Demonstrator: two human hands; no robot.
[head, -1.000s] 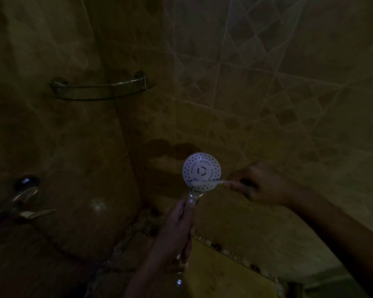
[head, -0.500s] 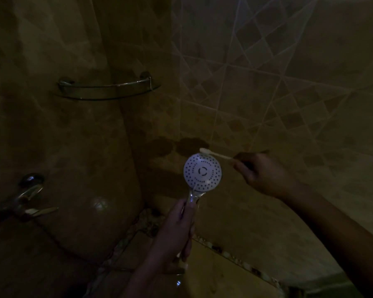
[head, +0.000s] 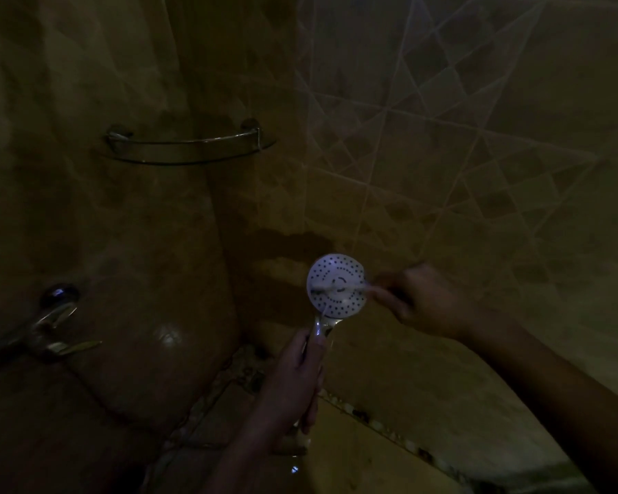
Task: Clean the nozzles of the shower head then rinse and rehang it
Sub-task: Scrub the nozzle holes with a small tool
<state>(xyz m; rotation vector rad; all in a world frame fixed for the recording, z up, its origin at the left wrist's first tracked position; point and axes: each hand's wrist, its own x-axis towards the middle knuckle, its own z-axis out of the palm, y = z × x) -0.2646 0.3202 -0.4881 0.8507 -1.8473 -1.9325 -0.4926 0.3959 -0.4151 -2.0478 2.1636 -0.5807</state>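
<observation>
I see the round white shower head (head: pixel 336 285) facing up, dotted nozzles visible, a toothbrush (head: pixel 339 287) lying across its face.

Open air is lying left of the shower head (head: pixel 337 285) — the tap (head: pixel 52 324) is sticking out low left. The corner shelf (head: pixel 190 146) is jutting overhead, seemingly well apart in the dimness.

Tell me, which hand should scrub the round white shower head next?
Right hand: it holds the thin white toothbrush across the round white shower head. The left hand grips the handle.
</observation>
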